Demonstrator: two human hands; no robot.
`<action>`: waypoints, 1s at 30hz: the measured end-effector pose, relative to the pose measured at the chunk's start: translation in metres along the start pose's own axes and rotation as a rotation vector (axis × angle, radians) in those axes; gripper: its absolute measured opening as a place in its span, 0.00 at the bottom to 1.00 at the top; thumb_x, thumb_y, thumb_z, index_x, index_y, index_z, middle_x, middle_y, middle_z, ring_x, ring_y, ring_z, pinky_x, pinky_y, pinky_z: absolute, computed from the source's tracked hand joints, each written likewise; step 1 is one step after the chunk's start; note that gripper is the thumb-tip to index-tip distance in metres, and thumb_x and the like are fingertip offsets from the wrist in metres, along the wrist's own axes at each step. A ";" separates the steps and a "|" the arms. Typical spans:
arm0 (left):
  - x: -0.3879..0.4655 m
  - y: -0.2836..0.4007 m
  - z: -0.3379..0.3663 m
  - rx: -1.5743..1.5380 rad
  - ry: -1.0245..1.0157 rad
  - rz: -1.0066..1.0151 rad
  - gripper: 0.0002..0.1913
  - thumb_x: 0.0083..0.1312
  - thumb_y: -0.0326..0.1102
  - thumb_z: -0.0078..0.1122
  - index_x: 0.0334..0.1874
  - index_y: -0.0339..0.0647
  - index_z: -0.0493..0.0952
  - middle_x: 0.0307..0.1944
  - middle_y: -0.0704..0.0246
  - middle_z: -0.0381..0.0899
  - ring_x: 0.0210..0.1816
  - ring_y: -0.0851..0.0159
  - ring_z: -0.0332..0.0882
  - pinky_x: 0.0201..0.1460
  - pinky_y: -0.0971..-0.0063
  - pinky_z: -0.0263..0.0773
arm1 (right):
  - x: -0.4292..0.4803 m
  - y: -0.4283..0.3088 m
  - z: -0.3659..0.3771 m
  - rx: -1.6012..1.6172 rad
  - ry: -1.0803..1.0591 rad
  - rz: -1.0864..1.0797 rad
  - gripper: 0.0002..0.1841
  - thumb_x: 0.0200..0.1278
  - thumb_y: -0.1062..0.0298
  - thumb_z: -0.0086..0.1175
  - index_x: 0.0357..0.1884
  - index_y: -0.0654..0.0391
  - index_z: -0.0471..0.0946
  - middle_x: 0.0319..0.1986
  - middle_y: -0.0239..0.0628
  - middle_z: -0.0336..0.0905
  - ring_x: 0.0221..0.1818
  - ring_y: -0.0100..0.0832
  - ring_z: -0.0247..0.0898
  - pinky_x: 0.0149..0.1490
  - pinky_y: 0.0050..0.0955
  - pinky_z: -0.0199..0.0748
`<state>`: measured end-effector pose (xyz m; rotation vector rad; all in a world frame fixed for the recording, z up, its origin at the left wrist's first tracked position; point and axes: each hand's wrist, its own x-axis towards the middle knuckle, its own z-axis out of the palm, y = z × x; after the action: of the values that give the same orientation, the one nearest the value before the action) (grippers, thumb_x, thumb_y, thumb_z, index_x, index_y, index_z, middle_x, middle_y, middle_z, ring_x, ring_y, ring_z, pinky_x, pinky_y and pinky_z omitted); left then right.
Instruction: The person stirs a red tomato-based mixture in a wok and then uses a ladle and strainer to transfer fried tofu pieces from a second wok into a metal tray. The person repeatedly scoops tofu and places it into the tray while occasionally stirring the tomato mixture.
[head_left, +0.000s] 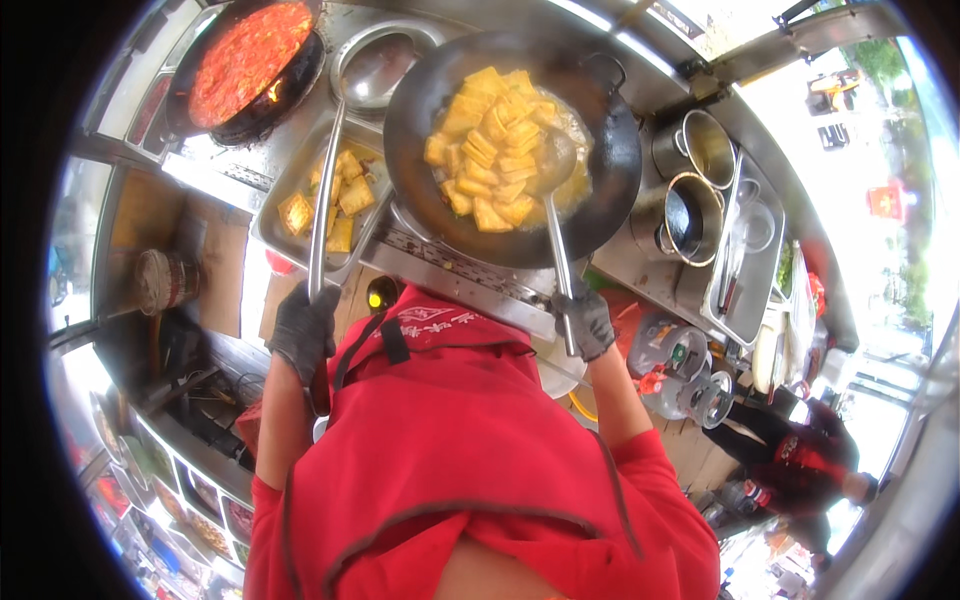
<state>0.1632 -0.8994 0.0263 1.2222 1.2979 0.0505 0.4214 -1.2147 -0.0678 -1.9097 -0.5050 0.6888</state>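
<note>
My left hand (305, 330), in a dark glove, grips the long handle of a metal ladle (327, 191). That handle crosses over a steel tray (271, 244) of fried tofu slabs (355, 196), and its far end reaches a round steel pot (431, 36). In a matching glove, my right hand (586, 319) is closed around the handle of a second ladle (556, 236). Its bowl lies in the large black wok (416, 176), against the right side of a heap of yellow tofu slices (491, 150) in bubbling liquid. Slight steam blurs the wok.
A second wok (289, 94) of red sauce stands over a flame at upper left. To the right are two tall steel pots (694, 217) and a long steel tray (761, 281) with utensils. Gas cylinders (675, 360) stand below, and another person (802, 457) is at lower right.
</note>
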 end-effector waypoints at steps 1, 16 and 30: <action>-0.003 0.000 0.002 0.008 -0.014 -0.032 0.10 0.67 0.40 0.59 0.38 0.44 0.70 0.15 0.75 0.64 0.10 0.73 0.60 0.10 0.77 0.58 | 0.002 0.003 0.002 -0.012 -0.013 0.035 0.03 0.57 0.70 0.58 0.32 0.54 0.75 0.24 0.32 0.77 0.20 0.23 0.70 0.22 0.23 0.64; -0.009 0.011 0.017 0.048 -0.012 -0.013 0.11 0.68 0.40 0.60 0.39 0.42 0.71 0.15 0.73 0.66 0.09 0.72 0.61 0.10 0.76 0.58 | 0.014 -0.009 0.006 0.456 0.007 0.403 0.23 0.62 0.74 0.53 0.61 0.57 0.72 0.21 0.31 0.75 0.16 0.22 0.67 0.22 0.21 0.65; -0.014 0.011 0.026 0.067 -0.007 0.000 0.12 0.68 0.40 0.58 0.41 0.38 0.73 0.15 0.72 0.67 0.09 0.72 0.63 0.11 0.76 0.59 | 0.009 0.004 0.002 0.576 0.033 0.284 0.09 0.63 0.72 0.53 0.44 0.61 0.74 0.20 0.33 0.73 0.15 0.23 0.67 0.20 0.20 0.65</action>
<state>0.1833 -0.9205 0.0380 1.2787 1.3022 0.0023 0.4269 -1.2095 -0.0742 -1.4498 0.0023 0.8736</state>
